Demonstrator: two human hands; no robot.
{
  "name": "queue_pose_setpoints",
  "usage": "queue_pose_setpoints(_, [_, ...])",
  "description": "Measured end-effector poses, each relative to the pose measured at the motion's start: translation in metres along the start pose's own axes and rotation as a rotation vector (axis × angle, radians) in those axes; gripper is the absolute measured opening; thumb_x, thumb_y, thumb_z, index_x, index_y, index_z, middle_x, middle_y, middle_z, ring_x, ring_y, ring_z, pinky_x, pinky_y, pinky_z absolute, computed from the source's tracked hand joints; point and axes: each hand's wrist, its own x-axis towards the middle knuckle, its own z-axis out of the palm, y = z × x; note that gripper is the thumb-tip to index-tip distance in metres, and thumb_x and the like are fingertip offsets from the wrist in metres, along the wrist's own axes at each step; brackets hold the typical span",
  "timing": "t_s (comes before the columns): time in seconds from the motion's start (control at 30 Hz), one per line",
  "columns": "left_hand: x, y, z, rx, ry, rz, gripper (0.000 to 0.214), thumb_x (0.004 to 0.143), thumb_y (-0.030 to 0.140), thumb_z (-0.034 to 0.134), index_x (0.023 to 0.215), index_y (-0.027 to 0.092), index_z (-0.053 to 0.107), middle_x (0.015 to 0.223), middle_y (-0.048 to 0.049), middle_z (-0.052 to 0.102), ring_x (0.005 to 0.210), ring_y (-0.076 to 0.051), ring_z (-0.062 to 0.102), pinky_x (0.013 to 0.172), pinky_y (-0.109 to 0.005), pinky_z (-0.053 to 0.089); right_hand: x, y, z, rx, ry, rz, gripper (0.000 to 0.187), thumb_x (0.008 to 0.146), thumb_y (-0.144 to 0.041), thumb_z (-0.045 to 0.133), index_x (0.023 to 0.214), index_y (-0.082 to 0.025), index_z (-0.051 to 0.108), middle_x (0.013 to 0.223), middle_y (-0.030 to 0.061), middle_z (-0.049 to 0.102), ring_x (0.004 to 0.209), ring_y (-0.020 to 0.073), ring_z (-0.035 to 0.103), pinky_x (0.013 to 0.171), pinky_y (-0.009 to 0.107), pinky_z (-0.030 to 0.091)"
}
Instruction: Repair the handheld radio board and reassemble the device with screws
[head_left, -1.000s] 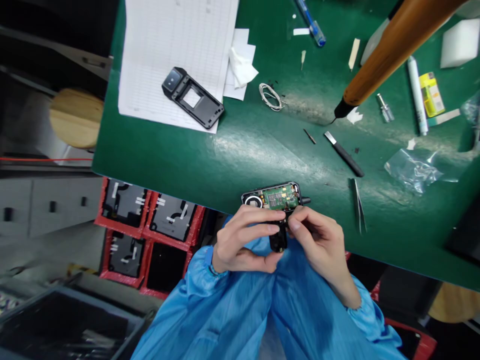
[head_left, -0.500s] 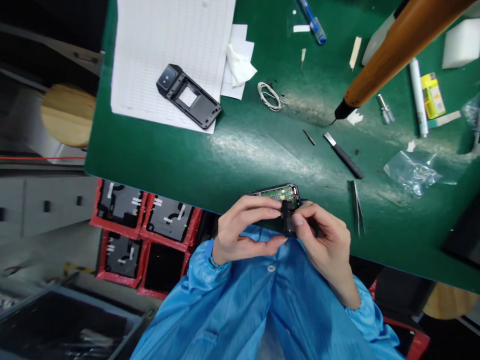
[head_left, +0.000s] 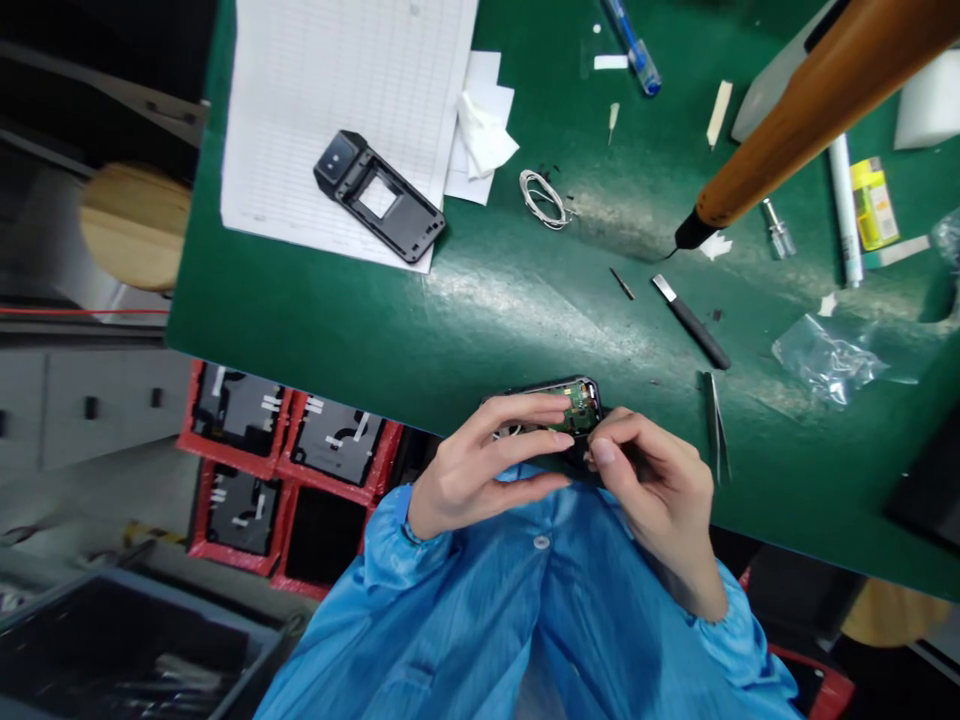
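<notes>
Device (head_left: 581, 405), green board showing, at near edge of table (head_left: 322, 330), partly under left hand (head_left: 480, 470). Black part (head_left: 578, 453) just on its near side. Right hand (head_left: 660, 500): thumb and forefinger pinched together on black part. Left hand: fingers straight, thumb well apart; whether fingertips touch black part, cannot tell. Tweezers (head_left: 715, 420) near right hand; scraper (head_left: 697, 331) and wire coil (head_left: 528, 197) farther off. Housing (head_left: 409, 222) on paper (head_left: 300, 120), far left.

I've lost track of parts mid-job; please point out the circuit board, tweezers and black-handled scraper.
Circuit board (head_left: 580, 408): head view, on its exposed green surface.
Tweezers (head_left: 712, 408): head view, on the metal arms.
Black-handled scraper (head_left: 694, 328): head view, on the handle.
</notes>
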Motion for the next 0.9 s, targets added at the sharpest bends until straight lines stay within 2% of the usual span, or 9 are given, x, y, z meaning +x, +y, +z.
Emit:
queue_pose_setpoints(0.13, [0.0,0.003,0.002,0.028,0.031,0.002,0.035,0.108,0.026,0.088,0.138,0.016,0.075,0.142,-0.0144,0.079,0.126,-0.021,0.086,0.109,-0.035,0.077,-0.003,-0.003,0.0,0.149,-0.009,0.115,0.033,0.115,-0.04,0.071,0.087,-0.023,0.071,0.071,-0.0008,0.063,0.066,0.0131,0.056,0.06,0.028,0.041])
queue_pose_setpoints(0.3, [-0.002,0.005,0.007,0.066,0.092,0.005,0.039,0.105,0.027,0.092,0.139,0.02,0.073,0.131,-0.0099,0.079,0.12,-0.022,0.087,0.104,-0.037,0.078,-0.003,-0.005,0.004,0.17,0.012,0.136,0.044,0.116,-0.052,0.069,0.084,-0.022,0.068,0.069,-0.0002,0.063,0.064,0.0136,0.058,0.059,0.027,0.046])
queue_pose_setpoints(0.43, [-0.004,0.003,0.011,0.061,0.167,0.042,0.052,0.1,0.033,0.098,0.143,0.018,0.071,0.127,-0.0108,0.083,0.113,-0.022,0.088,0.099,-0.035,0.078,-0.004,-0.004,0.005,0.097,0.034,0.116,0.041,0.117,-0.048,0.067,0.085,-0.023,0.068,0.07,-0.0006,0.063,0.063,0.0135,0.058,0.057,0.027,0.047])
queue_pose_setpoints(0.53, [-0.005,0.002,0.012,0.062,0.204,0.053,0.056,0.101,0.037,0.096,0.147,0.018,0.071,0.127,-0.0142,0.087,0.113,-0.025,0.089,0.097,-0.038,0.078,-0.002,-0.002,0.003,-0.001,0.06,0.093,0.033,0.115,-0.038,0.069,0.085,-0.023,0.07,0.072,-0.0006,0.062,0.06,0.0118,0.052,0.054,0.027,0.04])
queue_pose_setpoints(0.7, [-0.001,0.001,0.009,0.196,0.123,0.026,0.058,0.1,0.031,0.094,0.151,0.019,0.07,0.129,-0.0142,0.089,0.115,-0.028,0.09,0.097,-0.04,0.077,0.003,0.002,0.001,-0.228,0.054,-0.043,0.019,0.109,-0.019,0.073,0.09,-0.022,0.07,0.074,-0.0047,0.058,0.057,0.0071,0.044,0.051,0.026,0.033])
queue_pose_setpoints(0.8, [0.001,-0.002,0.009,0.272,0.099,0.022,0.049,0.102,0.026,0.09,0.147,0.018,0.071,0.126,-0.0142,0.09,0.114,-0.027,0.09,0.097,-0.04,0.076,0.005,0.003,0.001,-0.367,0.094,-0.131,0.016,0.11,-0.015,0.071,0.096,-0.022,0.071,0.073,-0.0062,0.056,0.057,0.0068,0.045,0.052,0.026,0.035])
queue_pose_setpoints(0.9, [0.003,-0.005,0.011,0.316,0.105,0.028,0.044,0.104,0.027,0.088,0.143,0.016,0.07,0.123,-0.0146,0.09,0.112,-0.026,0.09,0.1,-0.042,0.074,0.006,0.004,0.0,-0.423,0.179,-0.125,0.016,0.111,-0.017,0.07,0.097,-0.023,0.071,0.074,-0.005,0.059,0.06,0.0091,0.05,0.056,0.028,0.039])
